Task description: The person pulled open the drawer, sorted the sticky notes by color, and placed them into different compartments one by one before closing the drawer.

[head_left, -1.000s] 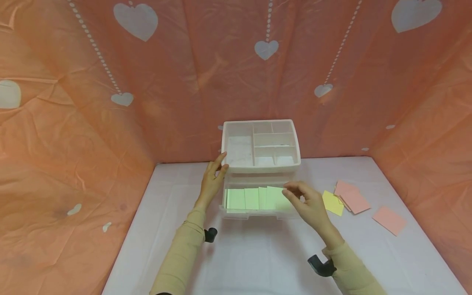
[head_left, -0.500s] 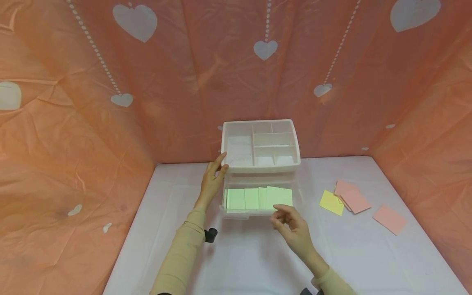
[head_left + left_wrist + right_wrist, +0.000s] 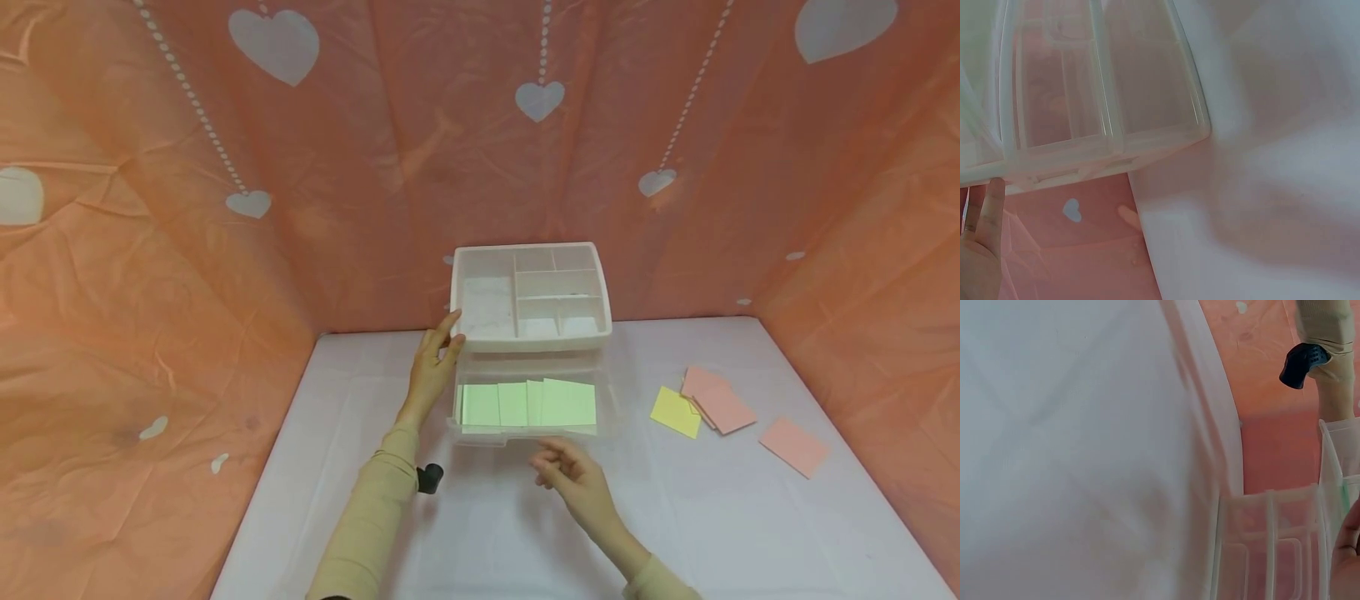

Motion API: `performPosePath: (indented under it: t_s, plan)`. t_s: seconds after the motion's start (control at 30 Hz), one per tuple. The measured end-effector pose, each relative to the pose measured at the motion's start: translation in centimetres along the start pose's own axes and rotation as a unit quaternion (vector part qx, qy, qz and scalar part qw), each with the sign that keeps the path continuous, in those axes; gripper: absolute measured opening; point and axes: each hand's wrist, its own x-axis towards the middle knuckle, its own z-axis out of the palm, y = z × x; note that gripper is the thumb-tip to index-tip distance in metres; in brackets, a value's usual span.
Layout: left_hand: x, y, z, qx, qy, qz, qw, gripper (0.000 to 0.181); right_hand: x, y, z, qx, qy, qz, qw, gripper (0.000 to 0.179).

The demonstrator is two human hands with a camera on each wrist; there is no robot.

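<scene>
A white plastic drawer organizer (image 3: 487,344) with a compartment tray on top stands at the back of the table. Its top drawer (image 3: 480,439), clear plastic, is pulled out toward me and holds overlapping light green paper squares (image 3: 517,404). My left hand (image 3: 429,371) rests at the organizer's left front corner; in the left wrist view its fingers (image 3: 991,215) reach straight up to the edge. My right hand (image 3: 577,483) is just in front of the drawer front, fingers loosely bent, with nothing visible in them. In the right wrist view only part of this hand (image 3: 1344,562) shows.
Right of the organizer lie a yellow paper square (image 3: 675,412), overlapping pink paper squares (image 3: 723,407) and a separate pink square (image 3: 795,447). An orange cloth with white hearts (image 3: 540,102) hangs behind and beside the white table (image 3: 480,533).
My right hand has moved from above the drawer's right end down and left to a place before its front. The left hand stays at the organizer's corner, and the drawer has not moved.
</scene>
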Motion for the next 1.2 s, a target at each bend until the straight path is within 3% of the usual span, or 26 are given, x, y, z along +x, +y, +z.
performPosePath:
  t_s: [0.2, 0.43, 0.87, 1.2]
  plan:
    - [0.0, 0.0, 0.0, 0.005, -0.001, 0.001, 1.0000, 0.045, 0.2, -0.1, 0.3, 0.014, 0.015, 0.086, 0.9961, 0.036]
    - [-0.1, 0.1, 0.0, 0.004, -0.002, 0.001, 1.0000, 0.045, 0.4, -0.8, 0.8, 0.025, 0.059, 0.142, 0.9878, 0.036]
    - [0.0, 0.3, 0.0, 0.008, 0.005, -0.002, 1.0000, 0.044, 1.8, -0.7, 0.7, 0.087, 0.072, 0.168, 0.9793, 0.048]
    - [0.0, 0.1, 0.0, 0.008, 0.009, 0.003, 0.9999, 0.044, 3.1, -0.9, 1.0, 0.240, 0.032, 0.161, 0.9570, 0.054]
